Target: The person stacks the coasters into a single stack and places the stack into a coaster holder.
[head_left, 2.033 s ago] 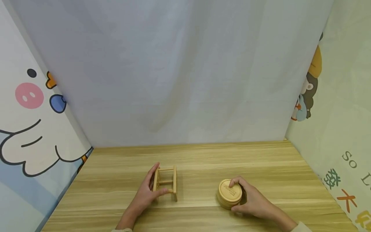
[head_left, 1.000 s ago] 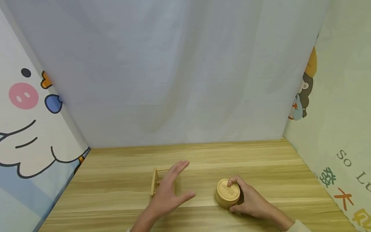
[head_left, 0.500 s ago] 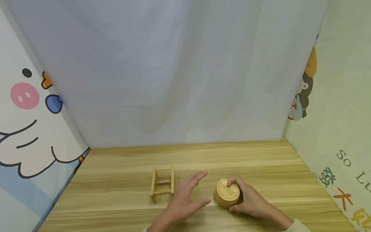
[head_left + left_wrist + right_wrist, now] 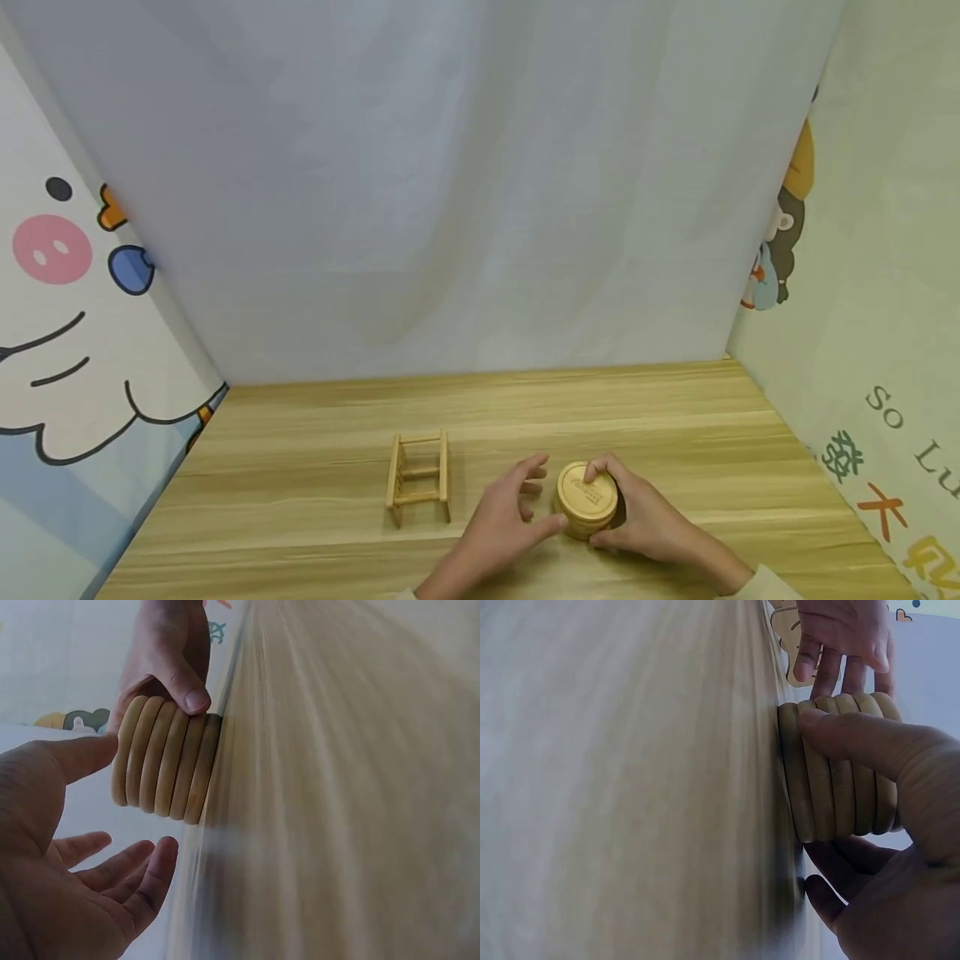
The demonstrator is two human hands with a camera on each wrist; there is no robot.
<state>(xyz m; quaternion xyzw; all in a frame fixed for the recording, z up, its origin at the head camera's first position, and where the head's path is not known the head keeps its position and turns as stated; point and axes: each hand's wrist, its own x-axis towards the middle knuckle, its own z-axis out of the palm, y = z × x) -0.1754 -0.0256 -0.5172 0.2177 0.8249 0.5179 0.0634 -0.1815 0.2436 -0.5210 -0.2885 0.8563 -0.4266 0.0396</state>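
Note:
A stack of several round wooden coasters (image 4: 587, 493), the top one with engraved lettering, stands on the wood-grain table. From its right side my right hand (image 4: 651, 518) grips the stack, one finger over the top coaster and the thumb low on the near side. My left hand (image 4: 501, 518) is at the stack's left, thumb and fingers spread apart and holding nothing. In the left wrist view its thumb tip is right at the end coaster of the stack (image 4: 161, 761). A small wooden rack (image 4: 445, 475) with two side panels joined by thin bars stands further left.
The table (image 4: 300, 467) meets a pale grey curtain (image 4: 480, 208) at the back. Printed cloth panels with cartoon figures flank it on the left (image 4: 82, 350) and the right (image 4: 847, 250).
My left hand has let go of the rack and moved right to the coaster stack, fingers spread. The rack stays standing where it was, and my right hand keeps its grip on the coasters.

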